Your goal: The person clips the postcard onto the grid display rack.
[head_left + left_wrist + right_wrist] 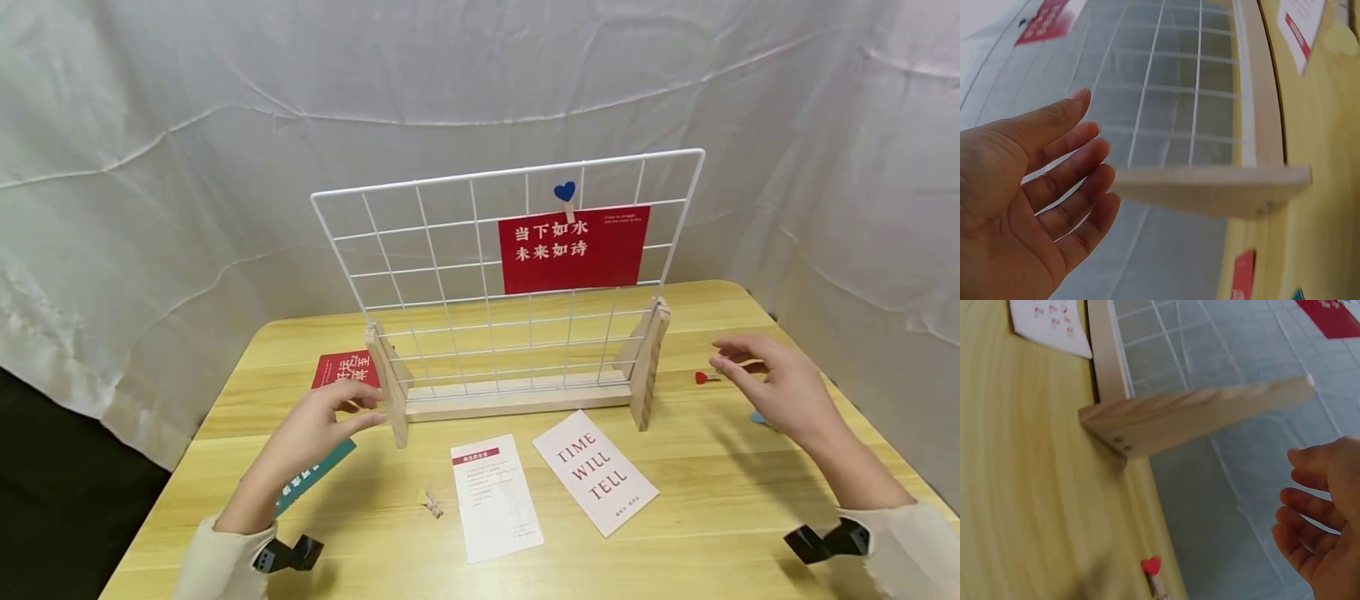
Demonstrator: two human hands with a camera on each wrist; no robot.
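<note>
White wire-grid stand [517,399] between the fingers of left hand [322,425] and right hand [783,387]
Both are raised, fingers loosely bent and holding nothing; a red-heart clothespin [702,377] lies near the right fingertips.

Soft, even light, with the right wrist view the dimmest of 3.
Diffuse shadows of the left hand [330,422] and right hand [783,387] fall toward the left and right edges of the surface [390,546], suggesting light from above (their borders are hazy). The left wrist view blurs the hung red card [1044,24]; the head view leaves the white card's [487,533] small print unreadable.
</note>
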